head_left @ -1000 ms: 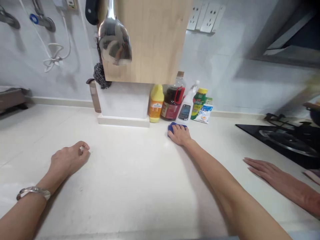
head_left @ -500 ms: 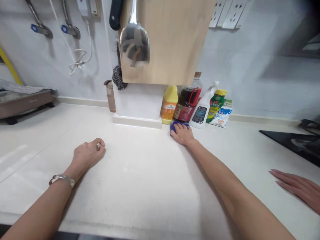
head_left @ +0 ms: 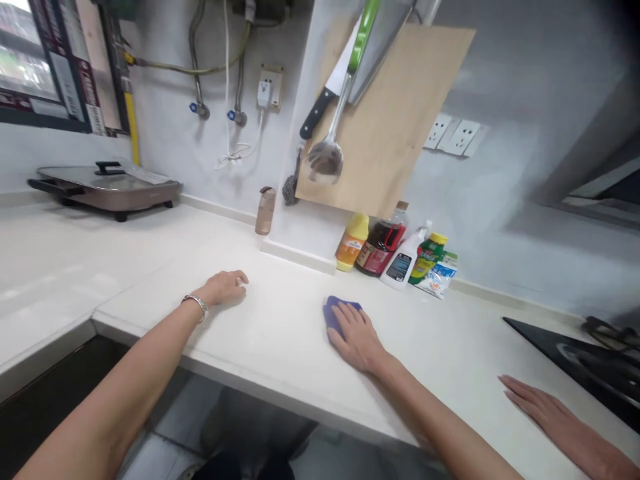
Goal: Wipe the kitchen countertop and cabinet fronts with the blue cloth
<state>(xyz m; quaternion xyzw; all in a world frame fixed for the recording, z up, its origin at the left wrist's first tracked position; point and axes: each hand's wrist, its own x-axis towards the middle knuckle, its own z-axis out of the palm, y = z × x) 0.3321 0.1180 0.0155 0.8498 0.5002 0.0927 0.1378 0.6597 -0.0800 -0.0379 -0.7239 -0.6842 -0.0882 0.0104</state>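
My right hand lies flat, fingers stretched out, on a small blue cloth that it presses onto the white countertop. The cloth sits a short way in front of the bottles. My left hand rests on the counter to the left, fingers loosely curled under, a metal bracelet on the wrist. Nothing shows in that hand.
A yellow bottle, a dark sauce bottle, a white spray bottle, a green bottle and a packet line the wall. A wooden board, knife and ladle hang above. Another person's hand lies flat at lower right, near the hob. An electric griddle stands at far left.
My right hand has drawn the blue cloth back from the bottles toward the counter's front edge. The view has pulled back and turned left. My left hand stays put.
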